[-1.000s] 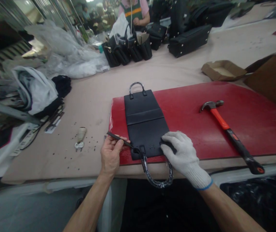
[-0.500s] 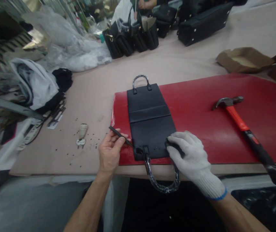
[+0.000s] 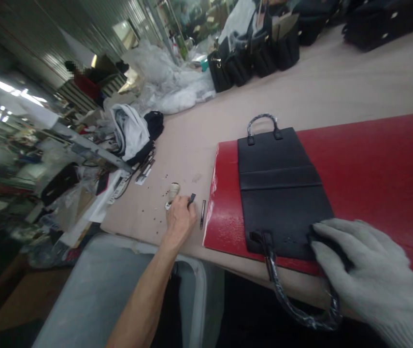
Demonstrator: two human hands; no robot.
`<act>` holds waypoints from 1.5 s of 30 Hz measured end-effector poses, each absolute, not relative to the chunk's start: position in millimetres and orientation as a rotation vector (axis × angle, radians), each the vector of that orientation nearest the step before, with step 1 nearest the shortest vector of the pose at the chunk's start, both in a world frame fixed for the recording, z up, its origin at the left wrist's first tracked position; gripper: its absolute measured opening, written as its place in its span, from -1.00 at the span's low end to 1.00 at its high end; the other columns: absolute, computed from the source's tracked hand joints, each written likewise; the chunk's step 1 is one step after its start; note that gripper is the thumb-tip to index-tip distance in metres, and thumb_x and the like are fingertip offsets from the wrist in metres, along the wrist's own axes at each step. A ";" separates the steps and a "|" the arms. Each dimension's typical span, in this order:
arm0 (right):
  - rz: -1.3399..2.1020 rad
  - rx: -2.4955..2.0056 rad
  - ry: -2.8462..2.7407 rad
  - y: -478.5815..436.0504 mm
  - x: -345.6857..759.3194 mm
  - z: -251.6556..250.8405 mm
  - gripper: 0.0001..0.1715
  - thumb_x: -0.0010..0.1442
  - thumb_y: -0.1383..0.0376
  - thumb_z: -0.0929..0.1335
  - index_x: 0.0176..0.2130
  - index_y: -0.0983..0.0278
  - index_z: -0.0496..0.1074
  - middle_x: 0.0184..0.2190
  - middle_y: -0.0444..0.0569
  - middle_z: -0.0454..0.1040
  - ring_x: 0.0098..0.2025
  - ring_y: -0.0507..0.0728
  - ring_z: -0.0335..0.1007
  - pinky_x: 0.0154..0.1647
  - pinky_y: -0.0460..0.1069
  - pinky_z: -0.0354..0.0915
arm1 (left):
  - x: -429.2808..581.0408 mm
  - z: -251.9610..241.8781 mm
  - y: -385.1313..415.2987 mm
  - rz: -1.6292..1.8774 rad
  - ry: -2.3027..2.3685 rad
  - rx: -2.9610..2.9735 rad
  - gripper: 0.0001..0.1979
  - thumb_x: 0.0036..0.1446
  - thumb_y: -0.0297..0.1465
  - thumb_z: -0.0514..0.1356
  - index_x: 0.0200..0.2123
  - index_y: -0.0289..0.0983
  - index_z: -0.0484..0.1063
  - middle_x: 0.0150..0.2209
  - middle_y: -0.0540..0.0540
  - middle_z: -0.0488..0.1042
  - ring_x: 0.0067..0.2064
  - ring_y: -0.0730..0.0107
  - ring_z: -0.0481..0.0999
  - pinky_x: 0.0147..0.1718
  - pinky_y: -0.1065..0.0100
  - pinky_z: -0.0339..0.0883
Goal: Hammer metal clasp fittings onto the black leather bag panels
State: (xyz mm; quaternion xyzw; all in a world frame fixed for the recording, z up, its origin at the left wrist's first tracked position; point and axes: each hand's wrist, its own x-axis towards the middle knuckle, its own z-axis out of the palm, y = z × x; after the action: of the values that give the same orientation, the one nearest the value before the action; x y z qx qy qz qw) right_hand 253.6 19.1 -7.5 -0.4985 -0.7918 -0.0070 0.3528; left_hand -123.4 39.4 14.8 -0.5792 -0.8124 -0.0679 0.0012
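A flat black leather bag panel [image 3: 278, 179] lies on a red mat [image 3: 373, 159], with a plastic-wrapped handle at each end. My right hand [image 3: 369, 270], in a white knit glove, is closed over the black base of the near handle [image 3: 304, 316] at the panel's near right corner. Bare and closed, my left hand [image 3: 181, 217] rests over the table left of the mat. The end of a dark strip [image 3: 192, 198] pokes out between its thumb and fingers. Just beyond it is a cream-wrapped tool [image 3: 173, 190], partly covered. A thin metal rod [image 3: 203, 214] lies to its right.
Several black bags [image 3: 253, 53] stand at the back of the table, beside heaped clear plastic [image 3: 177, 87]. White and black cloth [image 3: 134, 133] lies at the left. A grey bin [image 3: 93, 290] sits below the table's near edge. Another person [image 3: 85, 84] is far off.
My left hand has moved left off the mat to the wrapped tool, uncovering the metal rod. My right hand stays at the handle. The view has swung left, and the hammer is no longer in sight.
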 end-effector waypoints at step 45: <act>0.202 -1.381 -1.898 1.9 248.8 1.3 -0.80 0.30 0.29 0.37 -0.09 0.30 0.52 -0.10 0.07 0.56 -0.01 0.31 0.46 0.20 0.32 0.30 | 51.9 10.4 13.9 -2.212 -2.519 -2.532 -0.86 0.35 -0.32 0.21 -0.14 -0.23 0.31 -0.22 -0.11 0.68 -0.13 0.24 0.70 -0.06 0.22 0.59</act>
State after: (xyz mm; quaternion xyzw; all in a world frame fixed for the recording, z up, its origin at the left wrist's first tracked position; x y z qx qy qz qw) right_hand 248.8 1.9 1.3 -0.5416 -0.7442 0.0793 0.3828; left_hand 51.9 13.9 10.4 -0.5201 -0.5175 -0.4543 -0.5053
